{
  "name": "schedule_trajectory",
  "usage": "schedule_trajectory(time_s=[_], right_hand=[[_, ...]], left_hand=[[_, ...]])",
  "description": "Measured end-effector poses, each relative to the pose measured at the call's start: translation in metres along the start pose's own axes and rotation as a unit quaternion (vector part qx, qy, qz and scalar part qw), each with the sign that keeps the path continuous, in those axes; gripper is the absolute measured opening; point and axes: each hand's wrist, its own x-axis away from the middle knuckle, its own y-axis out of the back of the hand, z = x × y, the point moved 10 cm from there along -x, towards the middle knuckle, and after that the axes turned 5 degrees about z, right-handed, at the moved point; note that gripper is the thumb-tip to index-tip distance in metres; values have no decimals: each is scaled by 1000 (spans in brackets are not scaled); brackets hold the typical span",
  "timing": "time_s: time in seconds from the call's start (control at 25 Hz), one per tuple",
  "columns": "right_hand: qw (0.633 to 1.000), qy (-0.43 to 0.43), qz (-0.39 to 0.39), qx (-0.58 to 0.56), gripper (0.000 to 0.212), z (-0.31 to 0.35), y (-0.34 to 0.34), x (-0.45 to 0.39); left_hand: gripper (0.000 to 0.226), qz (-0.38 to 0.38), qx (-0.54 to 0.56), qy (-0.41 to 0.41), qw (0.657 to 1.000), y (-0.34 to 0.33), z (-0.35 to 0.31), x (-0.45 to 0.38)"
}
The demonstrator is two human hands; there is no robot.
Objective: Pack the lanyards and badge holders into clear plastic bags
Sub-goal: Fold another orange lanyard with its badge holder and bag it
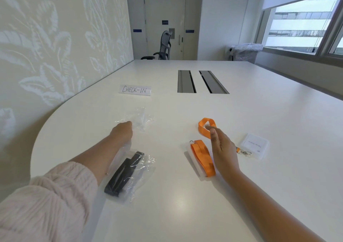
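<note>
Two orange lanyards lie on the white desk [185, 195]: a folded orange lanyard [203, 157] resting on a clear badge holder [193, 160], long axis running away from the person, ring clip at its far end; a looped orange lanyard [205, 125] beyond it. Right hand [221, 147] hovers with fingers straight, holding nothing. Left hand [122, 131] pinches a crumpled clear plastic bag [137, 119]. Near the left forearm, a bagged black lanyard [124, 173] lies diagonally.

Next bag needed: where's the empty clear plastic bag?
Head view, left of centre: the empty clear plastic bag lies below the CHECK-IN sign, gripped by the left hand.
</note>
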Motion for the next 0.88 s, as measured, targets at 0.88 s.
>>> schedule_trajectory(time_s=[0.88], right_hand=[[984,-60,-118,-121,28,-11,36,-1]], left_hand=[[15,-15,696,-135,705,90,-82,54]])
